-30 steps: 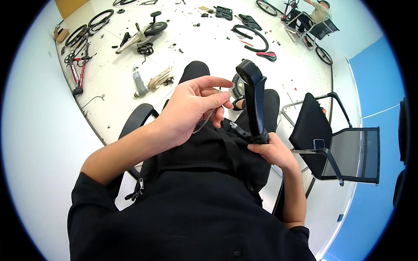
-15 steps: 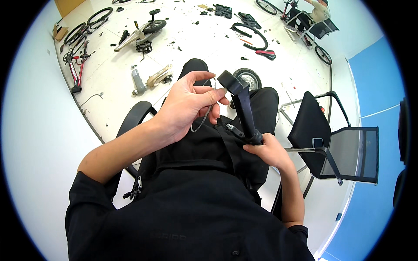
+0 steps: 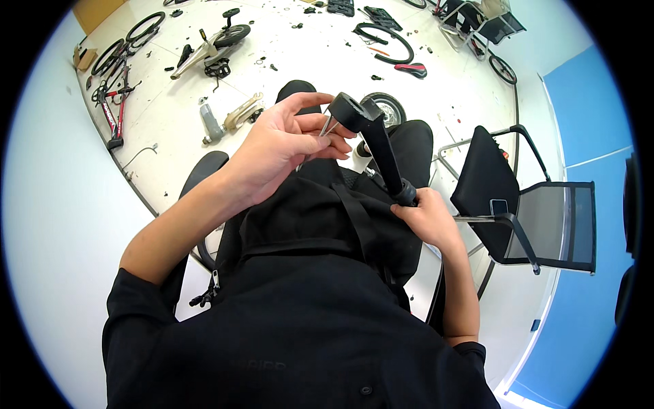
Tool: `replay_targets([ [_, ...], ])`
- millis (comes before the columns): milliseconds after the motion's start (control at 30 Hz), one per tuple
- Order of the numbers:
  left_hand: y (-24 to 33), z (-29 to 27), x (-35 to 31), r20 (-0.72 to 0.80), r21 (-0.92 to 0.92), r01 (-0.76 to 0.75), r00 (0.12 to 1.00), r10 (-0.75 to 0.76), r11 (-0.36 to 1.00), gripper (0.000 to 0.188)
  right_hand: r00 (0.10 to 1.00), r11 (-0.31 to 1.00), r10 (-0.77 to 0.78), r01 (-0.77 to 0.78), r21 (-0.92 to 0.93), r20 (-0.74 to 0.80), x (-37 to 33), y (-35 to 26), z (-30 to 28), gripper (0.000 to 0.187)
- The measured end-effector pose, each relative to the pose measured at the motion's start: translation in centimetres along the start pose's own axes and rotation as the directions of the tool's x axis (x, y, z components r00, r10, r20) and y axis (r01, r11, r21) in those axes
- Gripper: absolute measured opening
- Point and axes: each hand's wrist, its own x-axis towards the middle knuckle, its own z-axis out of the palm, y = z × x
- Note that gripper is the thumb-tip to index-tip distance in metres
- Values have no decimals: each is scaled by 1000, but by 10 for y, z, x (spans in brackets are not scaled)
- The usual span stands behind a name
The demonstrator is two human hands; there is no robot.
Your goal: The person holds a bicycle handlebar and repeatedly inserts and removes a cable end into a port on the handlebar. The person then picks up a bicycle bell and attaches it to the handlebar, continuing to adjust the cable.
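Note:
My right hand is closed round the lower end of a black arm-like part, which stands tilted over my lap. At its upper end is a short round black head. My left hand pinches a thin silver wire between thumb and fingers, close to the side of that head. The wire's upper end meets the head, but whether it goes inside is hidden. My left index fingertip reaches the head's upper edge. A small metal-tipped piece shows beside the arm, above my right hand.
A black chair with a phone on it stands at my right. Ahead on the floor lie a small wheel, a grey and beige frame piece, a red-black saddle, a tire and bicycle frames. Another person sits at the far right.
The black head has turned so its side faces my left hand more. My left hand has brought the wire up against it. My right hand keeps its grip.

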Motion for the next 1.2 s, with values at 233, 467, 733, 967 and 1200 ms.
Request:
replay_targets([
  [233, -17, -1, 1, -136, 72, 103, 986, -92, 992, 27, 998, 999, -26, 24, -24, -54, 0, 2, 3, 25],
  [467, -23, -5, 1, -151, 124, 205, 971, -185, 971, 21, 962, 994, -49, 22, -104, -270, 3, 6, 7, 23],
  [733, -27, -13, 2, -19, -92, 134, 991, -136, 987, 15, 876, 973, -132, 24, -231, -463, 9, 14, 10, 20],
  [967, -30, -14, 2, -9, 11, 119, 993, -118, 993, 20, 837, 968, -168, 40, -247, -521, 9, 17, 8, 20],
  [1200, -29, -20, 3, -119, -114, 194, 971, -207, 974, 14, 852, 954, -195, 49, -296, -486, 15, 21, 15, 21],
])
